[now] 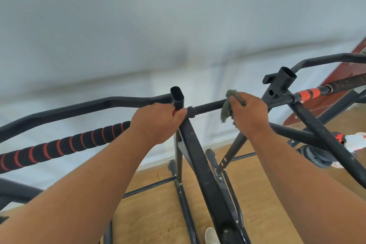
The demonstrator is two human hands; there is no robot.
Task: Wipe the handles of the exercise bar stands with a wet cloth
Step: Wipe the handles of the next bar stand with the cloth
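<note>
While the left hand (158, 123) is closed around the bar just left of the left upright post (177, 101), a strip of red showing between its thumb and fingers, the right hand (250, 115) holds a grey-green cloth (227, 109) bunched against the ribbed black bar (206, 107) between the two posts. The right grip is closed on the cloth, which drapes over the bar and hangs just below it, beside the thumb. Left of the left hand, a black foam handle with red rings (59, 147) slants toward the lower left edge of the view. The right upright post (286, 79) stands beyond the right hand, and past it the bar carries an orange-and-black section (309, 94). Both posts are open at the top. Black frame legs (206, 174) run down to the wooden floor (154, 214). Dark weight plates (315, 156) lie on the floor at the right, partly behind the frame. A pale wall (138, 25) fills the background, blurred.
</note>
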